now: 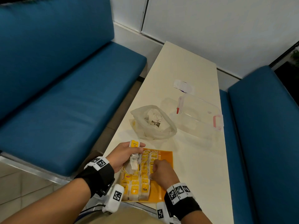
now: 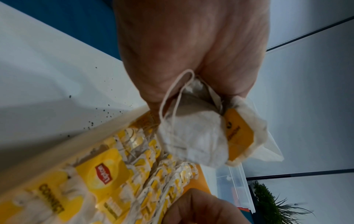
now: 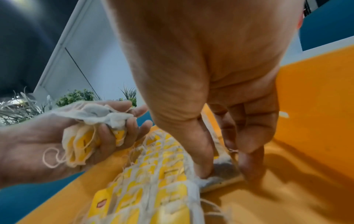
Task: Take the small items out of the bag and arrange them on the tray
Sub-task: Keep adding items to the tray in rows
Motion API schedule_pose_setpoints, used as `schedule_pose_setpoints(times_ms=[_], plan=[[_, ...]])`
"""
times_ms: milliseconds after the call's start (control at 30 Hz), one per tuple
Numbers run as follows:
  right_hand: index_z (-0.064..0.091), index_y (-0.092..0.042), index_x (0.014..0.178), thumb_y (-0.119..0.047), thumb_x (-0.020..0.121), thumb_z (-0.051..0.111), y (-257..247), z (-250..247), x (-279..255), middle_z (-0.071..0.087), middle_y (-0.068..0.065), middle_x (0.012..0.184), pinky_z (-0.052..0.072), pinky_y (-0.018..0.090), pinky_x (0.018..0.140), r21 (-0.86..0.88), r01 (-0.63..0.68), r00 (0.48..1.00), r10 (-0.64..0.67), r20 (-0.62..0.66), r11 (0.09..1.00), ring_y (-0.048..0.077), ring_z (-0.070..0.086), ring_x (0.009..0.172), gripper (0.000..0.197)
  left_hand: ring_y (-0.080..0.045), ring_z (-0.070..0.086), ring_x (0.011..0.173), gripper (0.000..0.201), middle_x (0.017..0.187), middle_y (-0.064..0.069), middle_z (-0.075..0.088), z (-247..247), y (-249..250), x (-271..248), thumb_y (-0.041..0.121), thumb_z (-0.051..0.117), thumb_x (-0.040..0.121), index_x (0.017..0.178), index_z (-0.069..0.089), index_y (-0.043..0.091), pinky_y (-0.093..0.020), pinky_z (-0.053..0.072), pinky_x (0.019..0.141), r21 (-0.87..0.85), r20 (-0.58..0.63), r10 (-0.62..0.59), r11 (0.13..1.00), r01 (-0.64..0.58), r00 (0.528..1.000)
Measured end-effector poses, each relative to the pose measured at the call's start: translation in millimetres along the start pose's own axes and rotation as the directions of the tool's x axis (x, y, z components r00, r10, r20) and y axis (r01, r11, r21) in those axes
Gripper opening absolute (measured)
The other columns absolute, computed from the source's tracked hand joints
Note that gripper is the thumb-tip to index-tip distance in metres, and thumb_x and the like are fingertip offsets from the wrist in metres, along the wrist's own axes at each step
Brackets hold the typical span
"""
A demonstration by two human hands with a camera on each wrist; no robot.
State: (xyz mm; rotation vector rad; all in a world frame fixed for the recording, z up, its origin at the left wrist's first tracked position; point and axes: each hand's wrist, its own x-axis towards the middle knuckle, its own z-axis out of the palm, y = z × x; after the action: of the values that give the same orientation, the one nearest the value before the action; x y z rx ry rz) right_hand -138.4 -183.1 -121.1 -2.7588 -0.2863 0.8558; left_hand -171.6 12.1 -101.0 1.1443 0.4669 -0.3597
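Right hand [image 1: 161,171] pinches a tea bag [image 3: 220,171] onto the tray [image 1: 166,157]; left hand [image 1: 124,155], at nine o'clock, clutches spare bags [image 1: 133,164].

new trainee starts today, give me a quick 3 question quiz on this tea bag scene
1. True or false: the left hand is empty.
2. The right hand is setting a tea bag on: A) the plastic bag B) the orange tray C) the clear container
3. Fill in: the clear container has ____ latches.

Key:
1. False; it grips a bunch of tea bags.
2. B
3. Red
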Motion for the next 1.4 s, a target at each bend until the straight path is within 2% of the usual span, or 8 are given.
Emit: schedule_pose_setpoints(times_ms=[333,600,700,833,967,1100,1267,1400], plan=[[0.050,-0.021,0.087,-0.017,0.084,0.072,-3.0,9.3,0.7,0.062,0.007,0.106,0.048,0.031,0.077,0.004,0.003,0.998,-0.002,-0.055,1.000,0.023,0.060,0.098,0.022,-0.013,0.072,0.079,0.022,0.083,-0.002,0.077,-1.5,-4.3,3.9,0.010,0.066,0.095,0.116,0.074,0.011,-0.025,0.053,0.073,-0.006,0.009,0.011,1.000,-0.011,1.000],[0.051,-0.019,0.088,-0.016,0.085,0.070,-5.0,5.1,0.6,0.062,0.008,0.106,0.045,0.028,0.073,0.076,-0.023,0.997,0.029,-0.077,0.997,0.023,0.060,0.097,0.020,-0.017,0.072,0.093,0.020,0.095,-0.005,0.078,-5.5,-6.9,5.2,0.011,0.068,0.094,0.112,0.076,0.013,-0.028,0.055,0.082,0.027,0.001,0.028,0.999,-0.028,1.000],[0.059,-0.019,0.092,-0.014,0.089,0.063,-6.2,-7.5,-5.3,0.063,0.004,0.101,0.049,0.023,0.071,0.137,0.022,0.987,0.000,-0.159,0.990,0.016,0.061,0.090,0.007,-0.022,0.073,0.100,0.019,0.103,-0.008,0.078,-8.8,-8.1,6.2,0.011,0.072,0.092,0.110,0.078,0.013,-0.034,0.057,0.091,0.089,0.033,0.049,0.995,-0.052,0.998],[0.068,-0.023,0.092,-0.019,0.089,0.070,-27.5,-42.7,-17.0,0.064,-0.005,0.097,0.042,0.005,0.070,0.350,0.244,0.929,-0.115,-0.351,0.905,-0.002,0.057,0.083,0.005,-0.025,0.074,0.102,0.021,0.106,-0.009,0.079,-9.0,-9.2,4.8,0.007,0.073,0.091,0.110,0.077,0.011,-0.039,0.058,0.096,0.213,0.135,0.072,0.972,-0.100,0.988],[0.071,-0.031,0.103,-0.026,0.085,0.075,-46.8,-57.9,-20.6,0.061,-0.006,0.109,0.042,0.008,0.072,0.455,0.275,0.956,-0.190,-0.223,0.847,0.000,0.056,0.082,0.020,-0.019,0.072,0.092,0.019,0.101,-0.013,0.078,-4.0,-7.2,1.8,0.012,0.078,0.084,0.103,0.078,0.011,-0.036,0.055,0.088,0.305,0.247,0.070,0.941,-0.146,0.966],[0.067,-0.032,0.085,-0.019,0.081,0.077,-50.9,-53.3,-18.5,0.062,-0.003,0.102,0.044,0.012,0.067,0.457,0.290,0.951,-0.198,-0.239,0.841,0.010,0.057,0.077,0.017,-0.009,0.067,0.083,0.017,0.088,-0.002,0.075,0.1,-5.0,-0.6,0.017,0.081,0.079,0.095,0.079,0.015,-0.028,0.052,0.079,0.333,0.275,0.084,0.926,-0.177,0.958],[0.066,-0.020,0.078,-0.010,0.082,0.076,-47.9,-59.3,-17.4,0.071,-0.001,0.075,0.054,0.026,0.065,0.554,0.289,0.947,-0.148,-0.286,0.781,0.011,0.067,0.066,0.015,-0.018,0.071,0.091,0.024,0.100,-0.011,0.077,-5.5,-8.4,-1.6,0.016,0.082,0.084,0.107,0.078,0.013,-0.036,0.056,0.087,0.247,0.249,0.089,0.957,-0.152,0.964],[0.066,-0.021,0.078,-0.008,0.084,0.075,-45.4,-67.9,-16.8,0.069,0.000,0.075,0.055,0.030,0.062,0.576,0.307,0.944,-0.167,-0.283,0.757,0.012,0.066,0.059,0.017,-0.021,0.073,0.094,0.022,0.103,-0.010,0.078,-10.5,-11.5,-2.6,0.013,0.079,0.087,0.109,0.078,0.012,-0.032,0.057,0.085,0.190,0.227,0.098,0.971,-0.143,0.969]])
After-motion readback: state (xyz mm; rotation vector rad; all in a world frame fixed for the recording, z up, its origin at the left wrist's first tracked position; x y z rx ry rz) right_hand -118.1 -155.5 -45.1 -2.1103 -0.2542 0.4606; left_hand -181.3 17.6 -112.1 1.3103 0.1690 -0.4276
